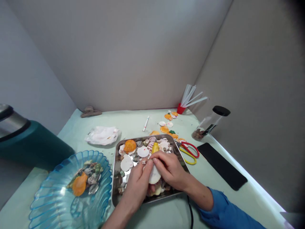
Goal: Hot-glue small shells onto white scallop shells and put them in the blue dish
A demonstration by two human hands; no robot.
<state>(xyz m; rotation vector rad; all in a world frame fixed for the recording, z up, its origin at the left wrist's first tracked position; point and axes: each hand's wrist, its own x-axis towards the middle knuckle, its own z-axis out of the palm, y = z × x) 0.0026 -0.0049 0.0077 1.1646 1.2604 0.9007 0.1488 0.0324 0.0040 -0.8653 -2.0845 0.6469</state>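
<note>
Left hand and right hand pinch a rounded white shell between closed fingertips. Both overhang the shiny metal tray's front edge.

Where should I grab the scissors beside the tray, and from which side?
Probably by the red loop and yellow loop together, coming from the right: both handles spread open away from the tray, while the blade end points toward it.

Soft lt, top-R corner v. dk.
</note>
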